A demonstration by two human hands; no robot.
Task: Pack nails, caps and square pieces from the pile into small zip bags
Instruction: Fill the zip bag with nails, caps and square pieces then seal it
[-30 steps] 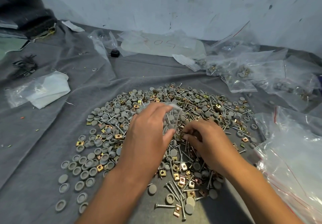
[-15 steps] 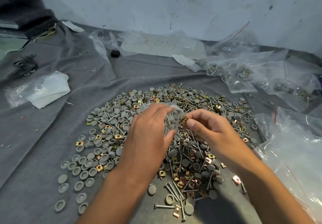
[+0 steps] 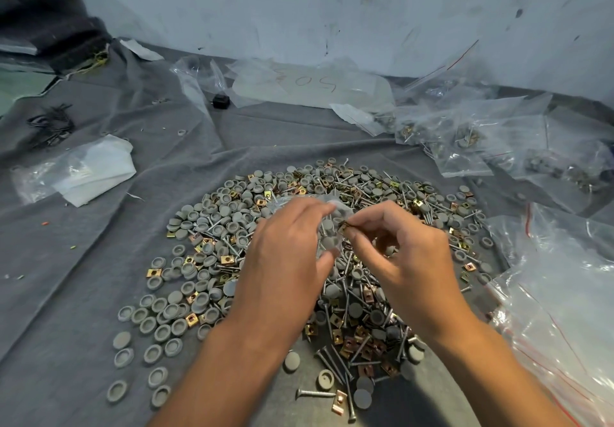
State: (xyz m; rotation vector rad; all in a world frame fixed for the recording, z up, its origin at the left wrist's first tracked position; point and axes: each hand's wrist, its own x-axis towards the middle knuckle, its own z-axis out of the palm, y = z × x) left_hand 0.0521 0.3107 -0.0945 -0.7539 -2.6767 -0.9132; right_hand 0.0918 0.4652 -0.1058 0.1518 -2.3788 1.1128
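A wide pile of grey round caps, steel nails and brass square pieces lies on the grey cloth. Above its middle my left hand holds a small clear zip bag with grey caps inside. My right hand pinches small brass square pieces at the bag's mouth. Loose caps trail off to the front left, and nails with square pieces lie at the front.
Filled zip bags are heaped at the back right. A large clear bag lies at the right edge. A flat bag marked 50 sits at the back, white plastic at the left, a black bundle far left.
My right hand rose from the pile with square pieces and brought them to the bag's mouth. My left hand kept the bag almost still.
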